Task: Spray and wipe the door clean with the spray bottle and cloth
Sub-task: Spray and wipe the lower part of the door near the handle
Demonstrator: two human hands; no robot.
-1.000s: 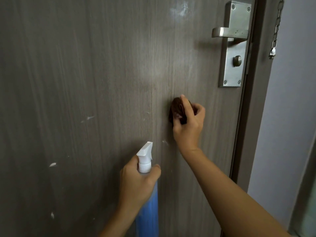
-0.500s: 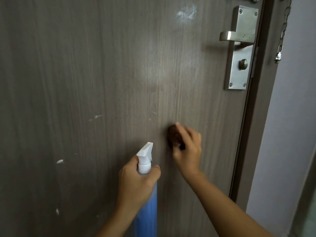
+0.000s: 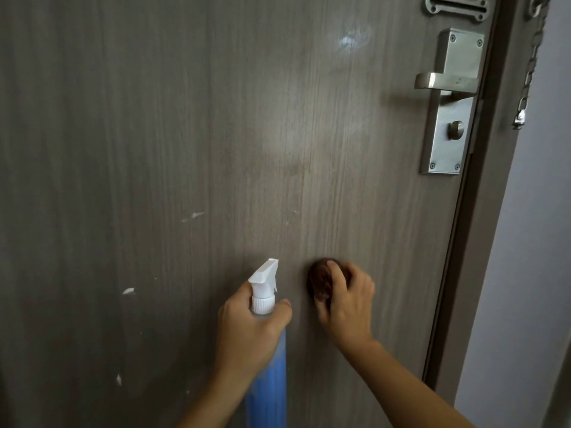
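Both hands are up at the door [image 3: 154, 149], near each other but not touching. On my left, the left hand [image 3: 250, 332] grips one spray bottle [image 3: 267, 375] around its neck, white nozzle upright, blue body hanging below. Beside it, my right hand [image 3: 349, 307] clutches one bunched dark cloth [image 3: 319, 278] and presses it to the wood. I count four white marks [image 3: 128, 291] on the panel's left part. Further right sits one metal lever handle [image 3: 445, 81], then one chain [image 3: 526, 88].
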